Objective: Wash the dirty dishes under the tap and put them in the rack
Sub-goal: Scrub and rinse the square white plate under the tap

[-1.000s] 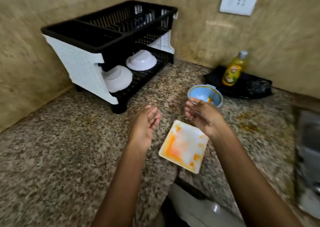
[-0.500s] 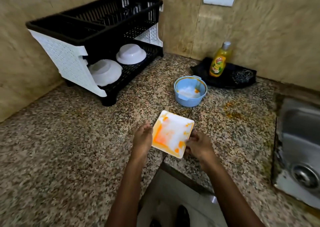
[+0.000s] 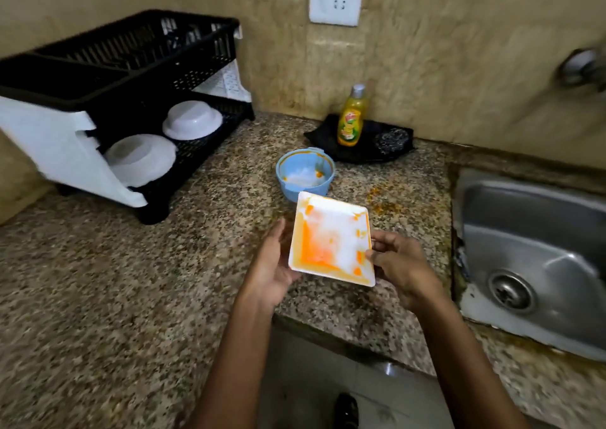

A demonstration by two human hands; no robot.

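both hands have the dirty square plate (image 3: 331, 240) lifted off the counter (image 3: 131, 297), left hand (image 3: 273, 264) cupping its 9 o'clock edge, right hand (image 3: 398, 264) pinching 3 o'clock, probably to keep it level; sink (image 3: 537, 241) at 3 o'clock, rack (image 3: 108, 78) at 10, blue bowl (image 3: 306, 174) waiting at 12
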